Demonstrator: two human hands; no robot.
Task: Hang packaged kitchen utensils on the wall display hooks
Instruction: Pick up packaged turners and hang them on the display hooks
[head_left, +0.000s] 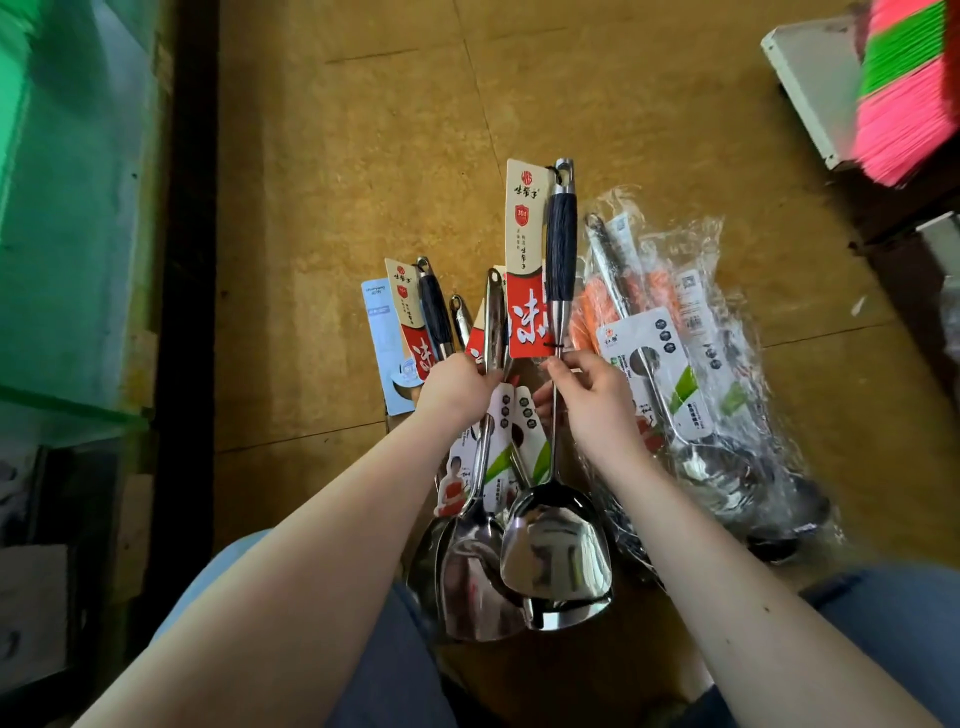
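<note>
My right hand (592, 400) pinches the steel shaft of a spatula (558, 540) with a dark handle and a cream-and-red card tag (525, 270). The spatula stands upright, blade toward me. My left hand (457, 387) grips a bunch of several other steel spatulas (472, 571), their handles and tags fanned out above my fingers. To the right, on the floor, lies a clear plastic bag (727, 395) of packaged ladles. No wall hooks are in view.
The brown floor (363, 156) stretches ahead. A green glass-fronted case (72, 234) and a dark post (187, 260) stand on the left. At the upper right a pink-and-green broom head (904, 88) hangs over a white shelf (810, 83). My knees in blue jeans (893, 623) frame the bottom.
</note>
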